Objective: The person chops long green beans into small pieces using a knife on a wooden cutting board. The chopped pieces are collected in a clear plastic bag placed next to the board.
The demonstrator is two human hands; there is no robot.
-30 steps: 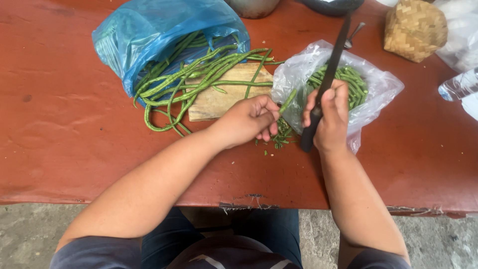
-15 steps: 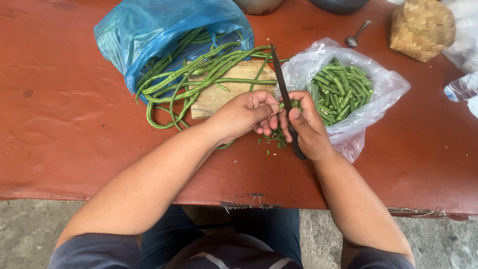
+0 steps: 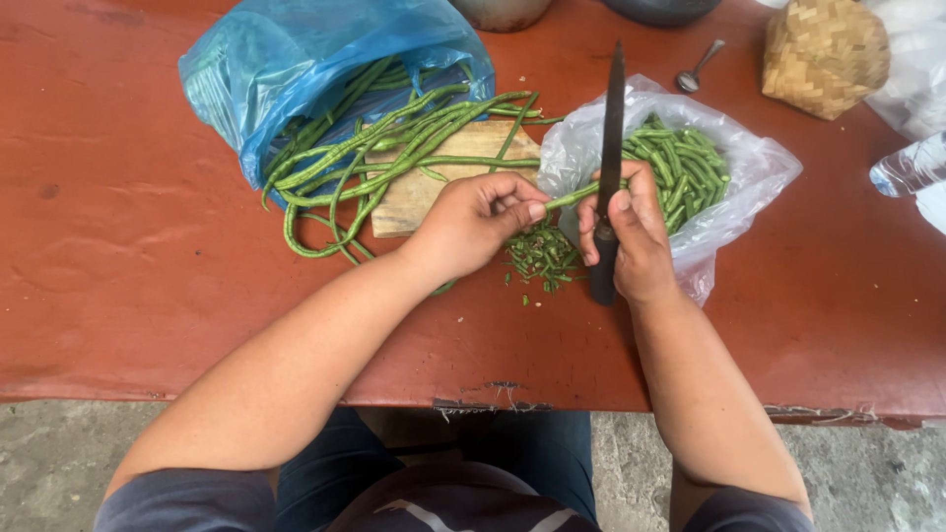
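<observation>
Green long beans point(image 3: 394, 148) spill from a blue plastic bag point(image 3: 296, 69) over a small wooden cutting board point(image 3: 443, 182) on the red-brown table point(image 3: 128, 246). The left hand point(image 3: 478, 222) pinches one green bean piece point(image 3: 572, 195) between thumb and fingers. The right hand point(image 3: 631, 236) is closed around a dark long-bladed knife point(image 3: 609, 167), blade pointing away, just beside a clear plastic bag of cut beans point(image 3: 690, 172). Small green trimmings point(image 3: 542, 258) lie between the hands.

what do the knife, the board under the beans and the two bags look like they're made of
The long dark knife: probably metal, dull and unpolished, with a dark handle of unclear material. The pale rectangular cutting board: looks like bare wood, with visible grain and a matte surface. The blue bag and the clear bag: thin plastic film, crinkled and glossy, with the green beans showing through.
</observation>
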